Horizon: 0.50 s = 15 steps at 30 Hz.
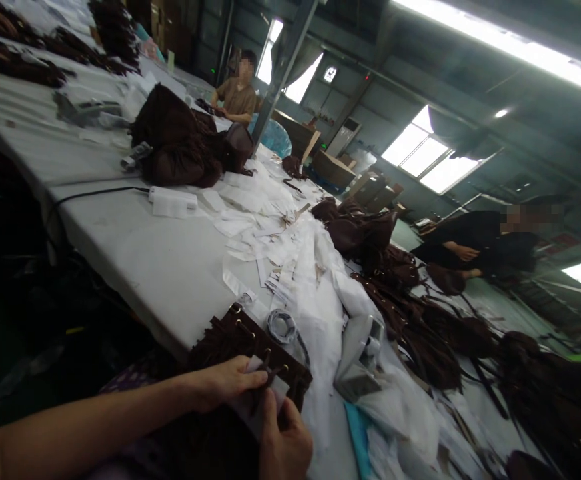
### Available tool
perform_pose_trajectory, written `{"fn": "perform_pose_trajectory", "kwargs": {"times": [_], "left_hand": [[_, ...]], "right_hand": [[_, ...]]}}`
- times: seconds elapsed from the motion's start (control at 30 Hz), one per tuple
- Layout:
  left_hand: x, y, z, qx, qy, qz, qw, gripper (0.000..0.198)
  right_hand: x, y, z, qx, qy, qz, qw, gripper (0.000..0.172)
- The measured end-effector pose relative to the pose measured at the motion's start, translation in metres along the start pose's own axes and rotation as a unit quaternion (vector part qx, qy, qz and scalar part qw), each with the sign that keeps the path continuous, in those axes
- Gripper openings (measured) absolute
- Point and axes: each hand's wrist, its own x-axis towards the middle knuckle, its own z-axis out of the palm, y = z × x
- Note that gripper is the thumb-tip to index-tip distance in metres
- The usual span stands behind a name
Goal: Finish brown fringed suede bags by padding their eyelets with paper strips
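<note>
A dark brown fringed bag (243,340) with metal eyelets lies at the near edge of the long white table (170,267). My left hand (225,383) rests on it, fingers closed on a piece of white paper (257,393) at the bag's opening. Just below, my right hand (283,443) pinches the same paper with thumb and fingers from the other side. Both hands are touching the bag's top edge.
White paper sheets and tags (270,240) litter the table's middle. More brown bags (180,143) are piled farther back and to the right (410,313). A white power adapter (173,200) with a black cable lies on the table. Two other people (237,90) (490,247) work nearby.
</note>
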Motion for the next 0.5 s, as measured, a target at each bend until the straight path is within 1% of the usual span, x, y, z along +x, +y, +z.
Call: {"fn": "perform_pose_trajectory", "kwargs": {"times": [0.07, 0.13, 0.23, 0.33, 0.4, 0.5], "left_hand": [[0.000, -0.002, -0.002, 0.033, 0.012, 0.012, 0.999, 0.035], [0.002, -0.006, -0.004, 0.094, 0.033, 0.038, 0.994, 0.027], [0.008, -0.014, -0.002, 0.161, 0.061, 0.093, 0.981, 0.020], [0.006, -0.018, 0.002, 0.169, 0.056, 0.127, 0.976, 0.024], [0.000, -0.017, 0.005, 0.156, 0.048, 0.115, 0.980, 0.026], [-0.008, -0.013, 0.005, 0.106, 0.034, 0.064, 0.992, 0.032]], "right_hand": [[0.000, 0.003, 0.003, -0.010, 0.017, -0.001, 1.000, 0.038], [0.001, 0.005, 0.007, -0.007, 0.027, -0.008, 1.000, 0.035], [0.000, 0.005, 0.013, -0.021, 0.047, -0.053, 0.997, 0.031], [-0.001, 0.002, 0.018, -0.050, 0.056, -0.107, 0.991, 0.034], [-0.001, 0.000, 0.019, -0.067, 0.056, -0.129, 0.988, 0.037], [0.001, 0.000, 0.017, -0.092, 0.057, -0.149, 0.983, 0.037]]}}
